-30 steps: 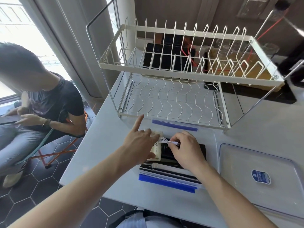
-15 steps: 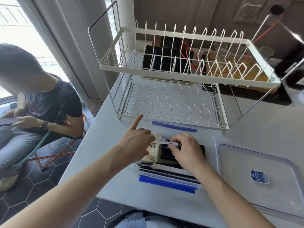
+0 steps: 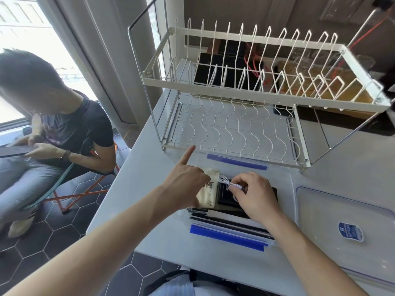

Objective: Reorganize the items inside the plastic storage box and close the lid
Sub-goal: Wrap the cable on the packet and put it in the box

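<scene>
I'm sorting out the storage box (image 3: pixel 284 178) on the white table (image 3: pixel 132 182), right in front of the wire dish rack (image 3: pixel 235 129). My right hand (image 3: pixel 254 195) is pinching a little bundle of white cable (image 3: pixel 224 180) between thumb and fingertips, holding it just over the black case (image 3: pixel 226 195) sitting in the middle of the box. My left hand (image 3: pixel 183 184) is mostly curled with the index finger sticking straight out, and it's resting on the cream packet (image 3: pixel 208 192) at the left end (can't honestly tell if I'm gripping it or just pressing it down). Some long dark flat things are lying along the near side by the blue clip (image 3: pixel 226 237). The lid (image 3: pixel 342 227) is lying flat on the table to the right, just beside the box, so closing isn't happening yet.

What I'm worrying about: the cable is springy, so if I'm just dropping it on top it's probably going to uncoil and poke over the rim, and then the lid won't seat. Same story if the packet is riding up on the case.
</scene>
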